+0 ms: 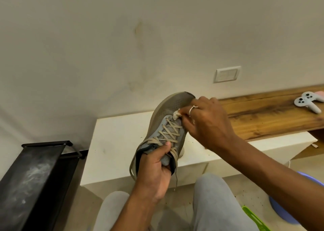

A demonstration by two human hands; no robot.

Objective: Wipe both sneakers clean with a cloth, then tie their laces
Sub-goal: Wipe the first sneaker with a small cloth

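White ledge [119, 143]; sneaker [168, 118], no legible branding.

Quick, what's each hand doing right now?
Left hand: closed, gripping the sneaker at its tongue.
Right hand: closed on a cloth.

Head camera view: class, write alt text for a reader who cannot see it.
A person's left hand holds a grey-brown mesh sneaker with loose tan laces by its heel opening, while the right hand presses a small white cloth against its toe area. Behind are a white low cabinet and a wooden shelf holding a grey game controller.
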